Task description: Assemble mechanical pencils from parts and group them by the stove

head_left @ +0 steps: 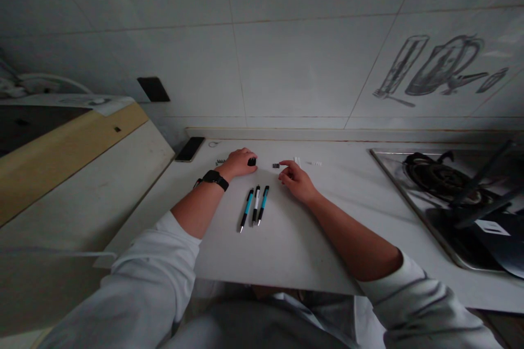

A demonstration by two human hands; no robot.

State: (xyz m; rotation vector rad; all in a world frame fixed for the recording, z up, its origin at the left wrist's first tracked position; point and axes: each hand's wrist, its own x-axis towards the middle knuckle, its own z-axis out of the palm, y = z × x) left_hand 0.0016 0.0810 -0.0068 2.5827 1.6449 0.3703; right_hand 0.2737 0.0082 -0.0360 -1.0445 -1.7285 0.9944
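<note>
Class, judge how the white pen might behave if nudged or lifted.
The white pen looks slim and rounded, so it could roll sideways, though the blue pens on either side might stop it. Its straight shape suggests it is stiff.

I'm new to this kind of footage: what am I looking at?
No machine here, just one person's bare hands. The single picture comes from a camera worn on the head, looking forward and down. The left hand holds a small black object I cannot identify. The right hand holds nothing visible; its index finger is at a small dark piece, perhaps touching it. Three ballpoint pens lie on the white countertop, nearer the wearer, with a smartphone toward the back left and a gas stove at right.
</note>
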